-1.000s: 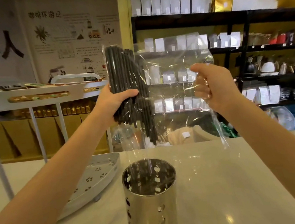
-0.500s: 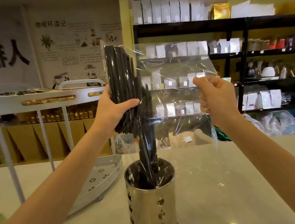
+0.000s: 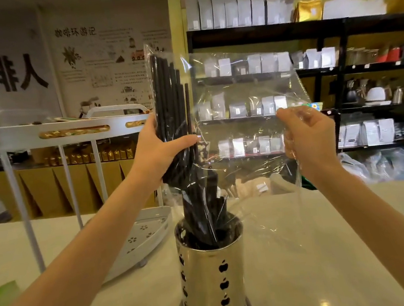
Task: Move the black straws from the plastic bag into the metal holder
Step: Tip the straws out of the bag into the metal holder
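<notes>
Black straws (image 3: 169, 101) sliding down into the holder (image 3: 212, 273)! Left hand (image 3: 160, 153) clamps the bundle through the bag (image 3: 248, 121); right hand (image 3: 308, 137) pinches its edge above the holder. Next: loosen that left grip.

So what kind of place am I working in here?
Most likely a coffee shop or roastery counter: shelves of white bean pouches, kettles on the right, and a coffee poster behind the white rack.
</notes>
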A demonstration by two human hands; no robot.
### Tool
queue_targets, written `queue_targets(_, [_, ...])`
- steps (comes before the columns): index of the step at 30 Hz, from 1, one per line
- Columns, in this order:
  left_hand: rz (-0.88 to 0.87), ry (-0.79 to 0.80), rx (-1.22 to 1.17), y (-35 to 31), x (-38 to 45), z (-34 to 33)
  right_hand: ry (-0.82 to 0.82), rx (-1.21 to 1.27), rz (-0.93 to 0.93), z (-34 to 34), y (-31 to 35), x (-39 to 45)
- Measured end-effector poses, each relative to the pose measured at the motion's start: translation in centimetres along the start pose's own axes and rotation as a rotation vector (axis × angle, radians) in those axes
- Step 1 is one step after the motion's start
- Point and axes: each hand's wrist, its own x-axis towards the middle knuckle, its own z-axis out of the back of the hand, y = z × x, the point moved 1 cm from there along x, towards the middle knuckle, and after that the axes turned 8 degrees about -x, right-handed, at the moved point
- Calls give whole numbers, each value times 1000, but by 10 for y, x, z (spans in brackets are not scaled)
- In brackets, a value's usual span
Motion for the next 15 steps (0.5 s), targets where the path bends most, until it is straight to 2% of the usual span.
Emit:
queue_targets(11, [-144,-72,35,5,-22,-4,-23,3,30,0,3,-7])
queue_targets(15, [-149,-54,-10,3,-25,-5,-24,-3,32,2,5,-9])
